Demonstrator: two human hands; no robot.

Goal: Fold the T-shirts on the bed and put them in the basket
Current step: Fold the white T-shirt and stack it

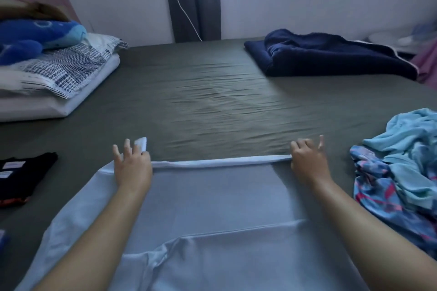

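On the bed (212,106), nearest us, we have the pale blue T-shirt (212,196) spread flat. Our left hand (133,168) pinches its far left corner, fingers partly splayed with a bit of cloth between them; our right hand (307,163) grips the far right corner, fingers curled on the hem. Far edge is pulled taut between both grips. Judgement: keep tension even, carry both corners toward us together, land edge on edge, then smooth out wrinkles. Right of the shirt lies an unfolded pile (402,160), light blue and patterned; left of it, a black folded garment (21,172). Basket: not in view, so we can't tell what it holds.
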